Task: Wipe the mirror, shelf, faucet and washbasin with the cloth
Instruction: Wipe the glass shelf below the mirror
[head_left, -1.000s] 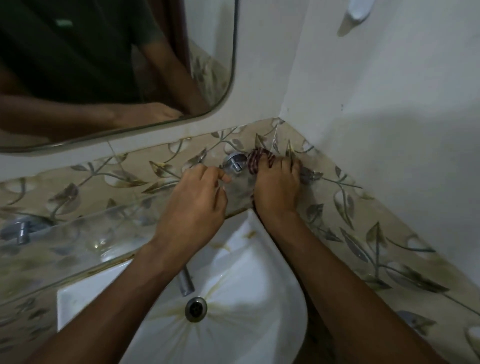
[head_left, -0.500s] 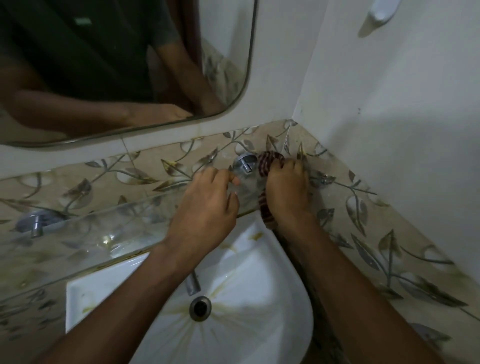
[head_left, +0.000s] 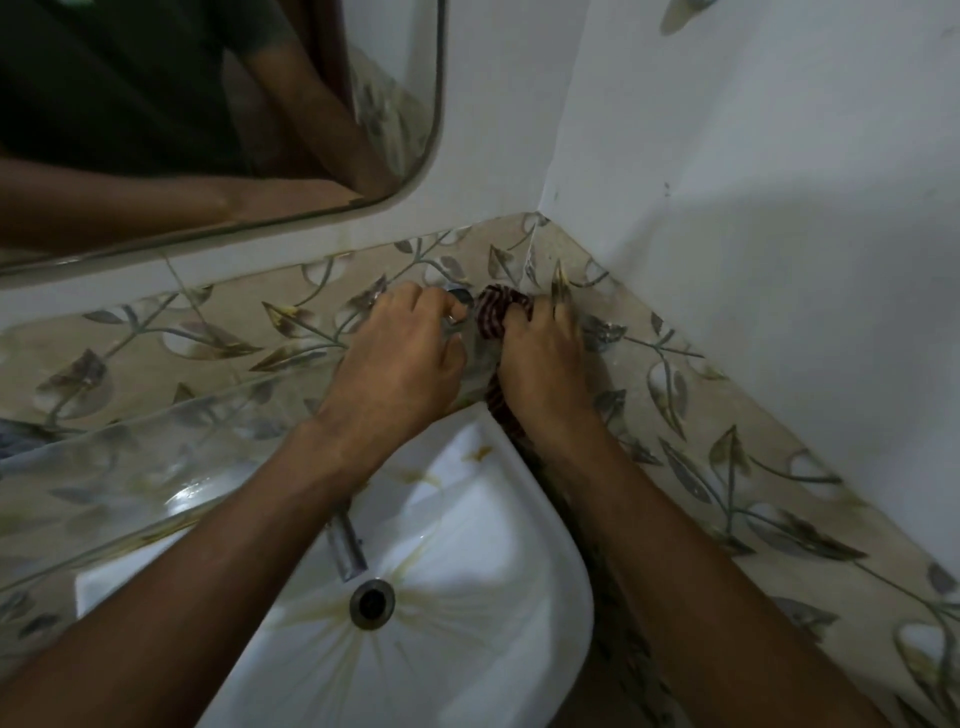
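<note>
A clear glass shelf (head_left: 156, 447) runs beneath a rounded mirror (head_left: 208, 130) on leaf-patterned tile. At its right end, the left hand (head_left: 395, 374) curls fingers around a chrome bracket (head_left: 460, 297), while the right hand (head_left: 540, 364) grips a striped maroon cloth (head_left: 493, 319) there, above the stained white washbasin (head_left: 467, 597) and metal faucet (head_left: 345, 545).

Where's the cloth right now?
Head view, upper centre: the striped cloth is under the right hand, at the glass shelf's right end, beside the left hand.
</note>
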